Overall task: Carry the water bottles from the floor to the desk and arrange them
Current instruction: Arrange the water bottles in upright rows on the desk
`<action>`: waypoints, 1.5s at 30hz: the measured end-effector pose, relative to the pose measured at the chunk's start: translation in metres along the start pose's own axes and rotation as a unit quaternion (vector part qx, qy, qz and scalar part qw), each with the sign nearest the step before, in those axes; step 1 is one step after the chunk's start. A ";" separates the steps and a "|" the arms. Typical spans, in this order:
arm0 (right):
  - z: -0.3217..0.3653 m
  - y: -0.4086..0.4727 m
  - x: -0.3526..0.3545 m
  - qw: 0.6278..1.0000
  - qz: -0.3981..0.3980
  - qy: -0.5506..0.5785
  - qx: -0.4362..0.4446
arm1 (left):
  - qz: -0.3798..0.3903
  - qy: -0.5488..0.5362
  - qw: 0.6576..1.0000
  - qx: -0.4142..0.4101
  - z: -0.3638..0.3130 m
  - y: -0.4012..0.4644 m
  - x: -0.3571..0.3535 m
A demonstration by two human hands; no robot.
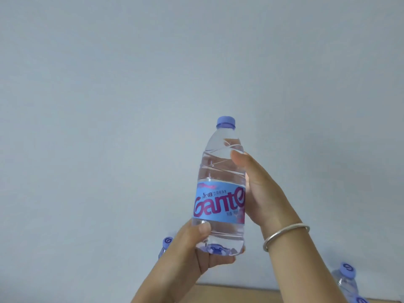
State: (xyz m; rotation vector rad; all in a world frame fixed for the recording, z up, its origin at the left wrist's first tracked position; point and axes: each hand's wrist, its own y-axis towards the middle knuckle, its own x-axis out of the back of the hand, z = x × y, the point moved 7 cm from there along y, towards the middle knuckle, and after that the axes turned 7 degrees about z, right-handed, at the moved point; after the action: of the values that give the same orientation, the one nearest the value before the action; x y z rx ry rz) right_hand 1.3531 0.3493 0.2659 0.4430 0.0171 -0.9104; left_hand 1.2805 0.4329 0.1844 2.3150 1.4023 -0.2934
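Both-hand grip holding upright full bottle (219,189), left hand (196,250) cupping base, right hand (255,189) on side; heavy-ish, slick plastic, best held mid-body w/ base support.

Open wall space above and left; capped bottles (345,278) stand low right near the desk edge (229,290).

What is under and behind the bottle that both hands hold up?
Under the held bottle, the left hand cups its base. Behind it is a plain wall; lower, a second bottle's cap peeks out, its body mostly hidden by that hand.
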 end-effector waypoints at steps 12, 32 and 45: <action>0.027 0.004 -0.005 0.996 -0.016 -0.067 0.056 | -0.063 0.003 0.997 -0.037 -0.011 0.010 0.011; -0.117 -0.012 0.070 0.949 -0.080 -0.274 -0.131 | -0.369 0.037 0.929 0.002 0.158 -0.003 0.087; -0.274 -0.016 0.090 0.940 -0.052 -0.269 -0.202 | -0.520 -0.036 0.837 0.164 0.258 -0.029 0.151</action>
State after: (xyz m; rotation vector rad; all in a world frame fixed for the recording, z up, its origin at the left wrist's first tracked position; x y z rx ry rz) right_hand 1.4437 0.3766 -0.0074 -0.2011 -0.2711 -1.0781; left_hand 1.3346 0.4481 -0.1109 1.4590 2.6045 -0.9711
